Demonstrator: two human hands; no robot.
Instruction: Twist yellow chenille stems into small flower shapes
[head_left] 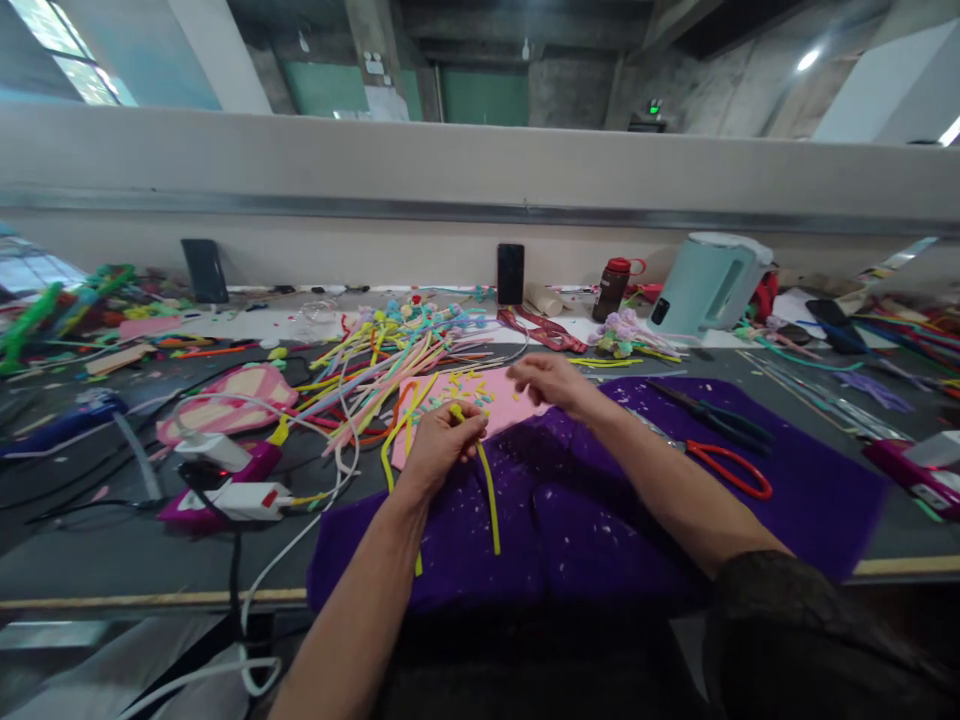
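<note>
My left hand (441, 442) is closed, with thumb and fingertips pinching a yellow pipe cleaner (490, 500); its length hangs down over a purple cloth (577, 500). Just beyond that hand lies a pink sheet (521, 405) with several short cut pieces in yellow and pale green scattered on it. Over the sheet's right side, my right hand (553, 382) is bent at the fingers but open, and I see nothing in it. Other yellow strands run beside my left wrist. What the left palm covers is hidden.
Pliers (712, 415) and red-handled scissors (727, 470) rest on the cloth at right. Behind are a pipe cleaner pile (397, 365), a phone (511, 274), a bottle (611, 290) and a kettle (694, 285). Power strips (184, 512) and cables occupy the left.
</note>
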